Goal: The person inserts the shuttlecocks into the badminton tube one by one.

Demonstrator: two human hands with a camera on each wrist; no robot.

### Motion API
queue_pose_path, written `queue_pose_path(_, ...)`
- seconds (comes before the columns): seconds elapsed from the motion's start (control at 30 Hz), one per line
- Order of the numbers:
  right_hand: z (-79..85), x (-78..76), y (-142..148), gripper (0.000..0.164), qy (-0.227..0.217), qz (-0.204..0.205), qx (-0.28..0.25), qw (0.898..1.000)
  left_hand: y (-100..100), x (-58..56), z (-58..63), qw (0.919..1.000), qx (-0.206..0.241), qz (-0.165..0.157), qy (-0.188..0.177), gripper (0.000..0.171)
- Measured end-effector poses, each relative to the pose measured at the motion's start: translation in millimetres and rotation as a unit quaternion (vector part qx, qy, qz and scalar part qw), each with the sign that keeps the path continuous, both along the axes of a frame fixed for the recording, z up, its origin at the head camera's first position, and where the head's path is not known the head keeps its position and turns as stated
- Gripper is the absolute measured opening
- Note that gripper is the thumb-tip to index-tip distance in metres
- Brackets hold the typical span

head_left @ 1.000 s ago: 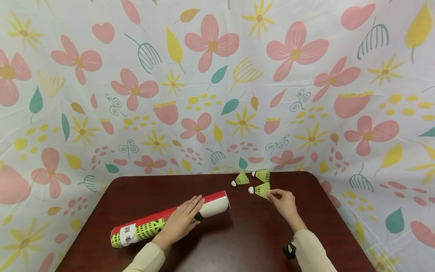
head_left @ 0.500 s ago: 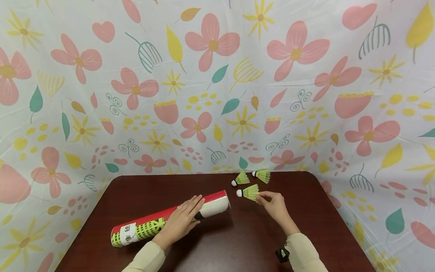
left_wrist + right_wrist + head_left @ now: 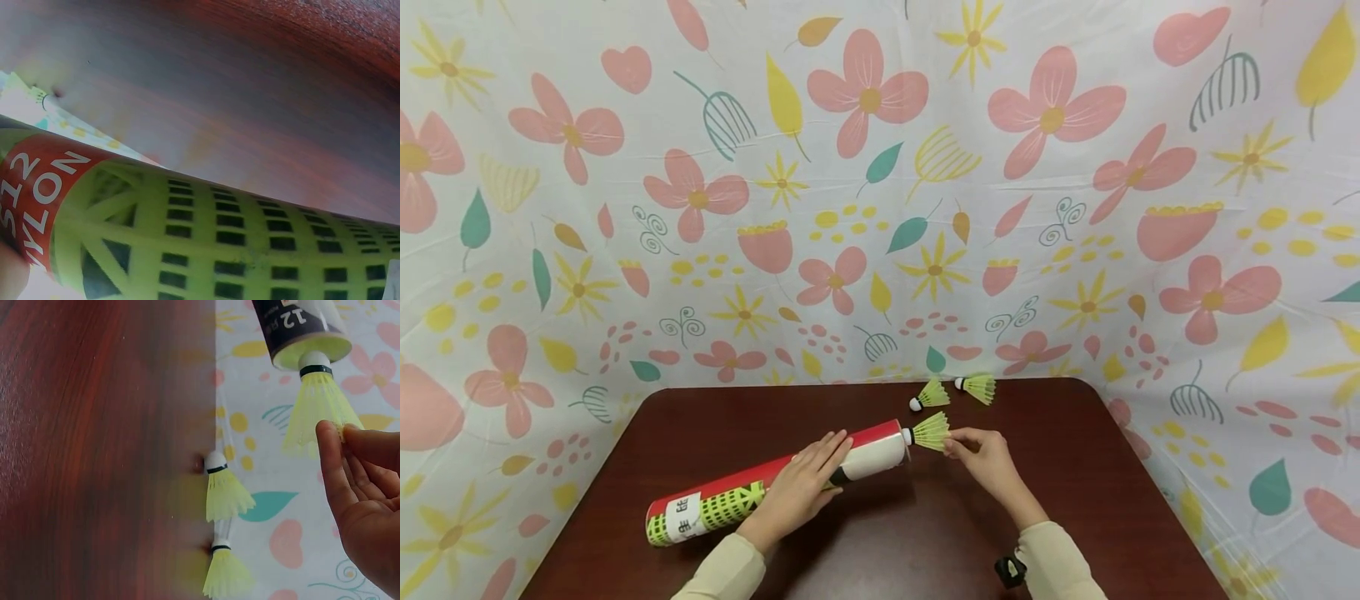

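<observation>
A shuttlecock tube (image 3: 715, 506), red, white and yellow-green, lies slantwise across the table in the head view. Over its middle, my left hand (image 3: 797, 483) holds it, fingers across the top and thumb on the near side. My right hand (image 3: 985, 462) pinches a yellow shuttlecock (image 3: 931, 431) by its skirt edge, between thumb and index finger. The white cork is at the tube's right end; the right wrist view shows it at the open mouth (image 3: 287, 359). In the left wrist view, the tube's green netting print (image 3: 250, 237) fills the lower part.
Two more yellow shuttlecocks lie at the table's back edge, a nearer one (image 3: 931, 395) and a farther one (image 3: 977, 388). The dark brown table (image 3: 955, 542) meets a flower-patterned cloth (image 3: 880, 208) behind it. A black device (image 3: 1010, 572) sits at the right wrist.
My right hand has carried the pinched shuttlecock leftward, from beside the other two to the tube's mouth. The left hand and tube have barely moved.
</observation>
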State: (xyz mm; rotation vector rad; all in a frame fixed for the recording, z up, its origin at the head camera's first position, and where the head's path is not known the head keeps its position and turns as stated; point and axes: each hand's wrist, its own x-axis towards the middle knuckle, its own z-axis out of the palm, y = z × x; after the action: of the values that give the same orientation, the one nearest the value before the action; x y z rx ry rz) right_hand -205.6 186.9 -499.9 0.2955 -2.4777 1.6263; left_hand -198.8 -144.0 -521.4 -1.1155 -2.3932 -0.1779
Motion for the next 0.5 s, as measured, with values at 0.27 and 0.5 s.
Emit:
queue_pose_path(0.27, 1.7, 1.0, -11.6, 0.011, 0.025, 0.042, 0.000, 0.999, 1.0, -0.9, 0.6, 1.0000, 0.005, -0.003, 0.002, 0.086)
queue_pose_path(0.5, -0.8, 0.3, -22.8, 0.010, 0.052, 0.057, 0.010, 0.997, 1.9, 1.7, 0.5, 1.0000, 0.007, -0.001, -0.005, 0.086)
